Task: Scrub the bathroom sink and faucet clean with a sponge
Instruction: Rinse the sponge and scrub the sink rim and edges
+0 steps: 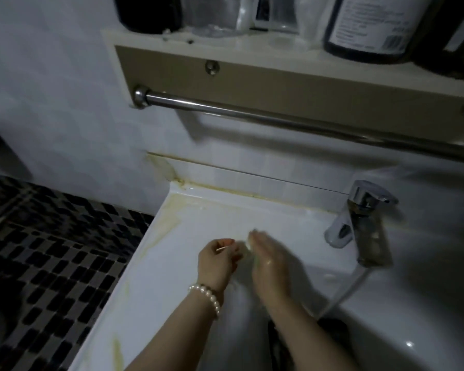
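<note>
The right hand (269,259) is smeared by motion, so its fingertips and whatever pale thing lies under them cannot be made out. The left hand (217,259) curls round something thin and pale, too small to name. The bottles (370,25) and cups on the shelf (252,41) are cut off by the top edge, their labels unreadable. The towel bar (279,116) runs out of the right edge. Both forearms hide part of the sink (188,218) basin, drain included.

White bathroom sink (198,223) with yellowish stains along its back and left rim; chrome faucet (359,220) at right, water running.
</note>
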A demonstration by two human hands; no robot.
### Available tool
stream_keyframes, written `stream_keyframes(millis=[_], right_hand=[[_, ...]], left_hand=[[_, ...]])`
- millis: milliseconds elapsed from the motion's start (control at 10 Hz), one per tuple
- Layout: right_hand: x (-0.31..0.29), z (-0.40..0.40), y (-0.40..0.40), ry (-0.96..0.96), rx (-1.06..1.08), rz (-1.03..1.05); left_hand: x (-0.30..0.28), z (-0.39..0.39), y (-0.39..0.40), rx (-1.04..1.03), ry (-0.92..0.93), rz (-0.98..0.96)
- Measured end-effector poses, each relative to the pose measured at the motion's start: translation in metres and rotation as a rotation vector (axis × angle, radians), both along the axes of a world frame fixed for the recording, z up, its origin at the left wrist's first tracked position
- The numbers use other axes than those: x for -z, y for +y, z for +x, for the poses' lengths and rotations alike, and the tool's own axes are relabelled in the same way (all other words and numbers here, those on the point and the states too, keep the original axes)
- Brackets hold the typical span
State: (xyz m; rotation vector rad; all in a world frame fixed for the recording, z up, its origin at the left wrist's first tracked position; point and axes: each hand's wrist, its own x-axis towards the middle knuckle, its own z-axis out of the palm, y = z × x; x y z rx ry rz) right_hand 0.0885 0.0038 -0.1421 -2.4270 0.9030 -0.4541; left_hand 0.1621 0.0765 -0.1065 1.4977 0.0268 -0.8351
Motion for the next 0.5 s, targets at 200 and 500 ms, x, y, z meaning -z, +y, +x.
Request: stream_keyframes(millis=[200,500], right_hand=[[-0.029,0.057,-0.034,-0.085,0.198,-0.147],[0.022,0.065,0.034,0.276,0.097,-0.268]], left_hand=[[0.006,0.046,0.024,-0.027,-0.036,0.021],[0.011,0.095,0.034,-0.052,-0.136,0.071]])
